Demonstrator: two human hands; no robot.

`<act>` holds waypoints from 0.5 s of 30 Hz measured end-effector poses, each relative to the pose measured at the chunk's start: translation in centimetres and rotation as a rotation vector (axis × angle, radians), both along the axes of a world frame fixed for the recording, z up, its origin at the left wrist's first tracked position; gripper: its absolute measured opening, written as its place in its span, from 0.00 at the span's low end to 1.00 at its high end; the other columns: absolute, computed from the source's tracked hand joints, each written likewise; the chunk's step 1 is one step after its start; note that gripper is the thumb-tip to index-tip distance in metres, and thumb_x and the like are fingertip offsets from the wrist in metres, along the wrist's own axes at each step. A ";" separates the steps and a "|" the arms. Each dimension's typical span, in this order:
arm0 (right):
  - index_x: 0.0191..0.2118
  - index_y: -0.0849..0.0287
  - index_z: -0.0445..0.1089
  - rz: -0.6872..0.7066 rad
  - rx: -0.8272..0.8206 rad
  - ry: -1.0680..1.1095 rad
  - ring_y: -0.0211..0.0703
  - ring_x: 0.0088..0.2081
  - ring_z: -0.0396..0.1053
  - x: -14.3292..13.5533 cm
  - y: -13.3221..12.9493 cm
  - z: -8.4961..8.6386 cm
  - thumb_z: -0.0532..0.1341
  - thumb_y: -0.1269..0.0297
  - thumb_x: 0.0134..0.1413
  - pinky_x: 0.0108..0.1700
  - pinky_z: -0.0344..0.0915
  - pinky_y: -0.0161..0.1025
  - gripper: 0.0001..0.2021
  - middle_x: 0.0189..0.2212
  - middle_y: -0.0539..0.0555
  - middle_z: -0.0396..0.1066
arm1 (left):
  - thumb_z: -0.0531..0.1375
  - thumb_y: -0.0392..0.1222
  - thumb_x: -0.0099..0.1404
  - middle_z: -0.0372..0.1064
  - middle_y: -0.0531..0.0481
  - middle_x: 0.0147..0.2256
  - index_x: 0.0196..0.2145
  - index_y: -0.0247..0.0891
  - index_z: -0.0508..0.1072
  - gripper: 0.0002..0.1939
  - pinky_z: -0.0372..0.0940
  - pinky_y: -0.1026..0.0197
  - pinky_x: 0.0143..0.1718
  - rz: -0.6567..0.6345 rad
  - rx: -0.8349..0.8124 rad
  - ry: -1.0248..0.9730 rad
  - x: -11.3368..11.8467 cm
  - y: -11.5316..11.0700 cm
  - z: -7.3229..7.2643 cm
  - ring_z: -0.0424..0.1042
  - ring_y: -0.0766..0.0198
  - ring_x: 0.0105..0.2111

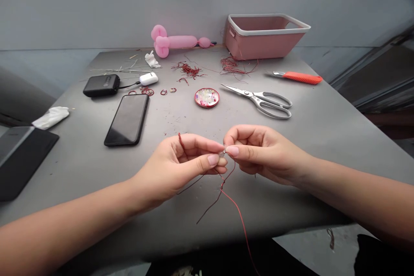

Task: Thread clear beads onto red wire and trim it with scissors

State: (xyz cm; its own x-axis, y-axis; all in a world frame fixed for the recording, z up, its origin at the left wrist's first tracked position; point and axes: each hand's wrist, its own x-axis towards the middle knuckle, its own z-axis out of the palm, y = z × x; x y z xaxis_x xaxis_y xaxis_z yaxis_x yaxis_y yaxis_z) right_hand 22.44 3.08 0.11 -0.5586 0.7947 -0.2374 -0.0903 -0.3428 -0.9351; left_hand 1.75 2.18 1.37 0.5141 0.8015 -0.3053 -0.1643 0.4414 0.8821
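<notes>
Above the near part of the table, my left hand (pixel 194 157) pinches a small pale bead (pixel 221 154) between thumb and fingers. My right hand (pixel 255 148) meets it from the right, thumb and forefinger closed on the red cord (pixel 233 167) beside the bead. The cord hangs below both hands, with a knot in it and loose ends trailing down. A twisted red ring (pixel 180 139) circles a finger of my left hand. Beyond the hands lies a small round dish (pixel 196 101) of pale and pink beads. Silver scissors (pixel 263 101) rest to its right.
At the back are a pink bin (pixel 258 47), a pink balloon figure (pixel 181 42), red cord scraps (pixel 189 70) and a cord tangle (pixel 232 66). An orange utility knife (pixel 302 78) lies right. Leftward are a phone (pixel 127 120), a power bank (pixel 101 85) and a white earbud case (pixel 148 79).
</notes>
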 end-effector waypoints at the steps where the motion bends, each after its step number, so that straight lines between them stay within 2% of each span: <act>1: 0.32 0.61 0.68 0.002 0.017 -0.025 0.26 0.18 0.47 0.0 0.0 -0.1 0.68 0.54 0.52 0.19 0.42 0.30 0.15 0.19 0.43 0.58 | 0.68 0.34 0.59 0.80 0.51 0.30 0.35 0.36 0.79 0.04 0.75 0.62 0.43 -0.005 -0.006 0.002 0.0 0.0 0.0 0.80 0.66 0.33; 5: 0.34 0.60 0.70 0.016 0.168 -0.156 0.29 0.20 0.49 0.1 0.0 -0.1 0.67 0.52 0.53 0.21 0.45 0.32 0.15 0.18 0.44 0.56 | 0.69 0.35 0.58 0.78 0.51 0.28 0.34 0.34 0.76 0.06 0.74 0.61 0.41 -0.027 -0.036 0.024 0.0 0.3 0.1 0.78 0.67 0.30; 9: 0.32 0.58 0.73 0.040 0.522 -0.223 0.31 0.21 0.51 0.4 0.5 0.0 0.65 0.60 0.56 0.23 0.50 0.33 0.07 0.19 0.44 0.54 | 0.70 0.36 0.56 0.76 0.52 0.25 0.32 0.35 0.73 0.09 0.72 0.65 0.36 -0.130 -0.110 0.012 -0.1 0.5 0.1 0.77 0.68 0.28; 12: 0.32 0.56 0.75 0.141 0.802 -0.199 0.31 0.22 0.57 0.8 1.1 -0.2 0.61 0.69 0.59 0.24 0.56 0.32 0.06 0.21 0.46 0.58 | 0.70 0.37 0.56 0.76 0.52 0.25 0.31 0.35 0.72 0.10 0.70 0.67 0.33 -0.250 -0.201 -0.007 -0.2 0.5 -0.2 0.76 0.69 0.26; 14: 0.33 0.55 0.75 0.158 0.952 -0.216 0.33 0.27 0.62 1.0 1.4 -0.3 0.61 0.71 0.59 0.30 0.61 0.33 0.06 0.25 0.47 0.61 | 0.70 0.37 0.56 0.76 0.52 0.25 0.32 0.36 0.71 0.11 0.69 0.67 0.33 -0.261 -0.223 -0.006 -0.2 0.5 -0.3 0.75 0.70 0.26; 15: 0.34 0.54 0.75 0.114 1.012 -0.251 0.35 0.31 0.65 1.0 1.4 -0.3 0.62 0.71 0.58 0.34 0.64 0.34 0.05 0.28 0.49 0.63 | 0.70 0.37 0.56 0.76 0.53 0.25 0.33 0.36 0.71 0.11 0.69 0.67 0.34 -0.233 -0.205 0.002 -0.2 0.5 -0.3 0.75 0.70 0.27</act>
State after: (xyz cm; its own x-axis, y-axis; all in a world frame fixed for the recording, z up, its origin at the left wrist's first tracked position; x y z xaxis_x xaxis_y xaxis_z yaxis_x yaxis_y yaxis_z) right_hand 23.44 4.51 -0.22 -0.6692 0.6329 0.3893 0.1297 0.6154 -0.7775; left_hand 1.55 2.70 1.10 0.6756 0.5840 -0.4501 -0.0360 0.6358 0.7710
